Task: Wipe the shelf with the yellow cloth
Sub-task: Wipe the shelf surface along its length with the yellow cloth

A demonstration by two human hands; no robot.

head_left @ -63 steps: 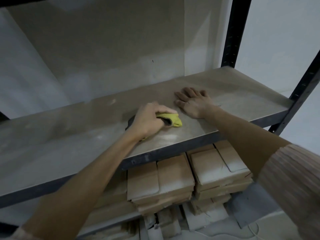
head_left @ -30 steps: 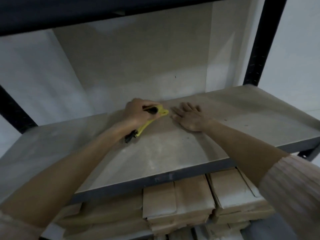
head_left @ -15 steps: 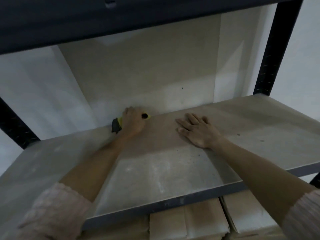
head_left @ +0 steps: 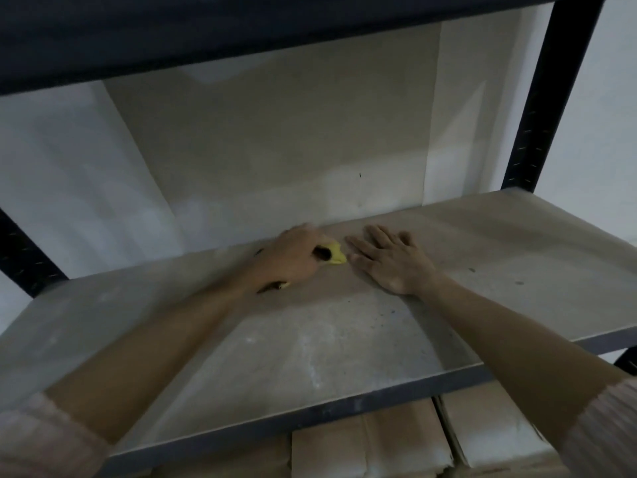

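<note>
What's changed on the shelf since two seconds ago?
The left hand, gripping the yellow cloth, wiped from the front of the shelf to the back edge, left along it, then right again toward the right hand. That hand stayed flat on the shelf.

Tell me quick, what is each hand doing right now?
Left hand: fingers curled round the crumpled yellow cloth.
Right hand: open, flat on the dusty grey shelf board.
</note>
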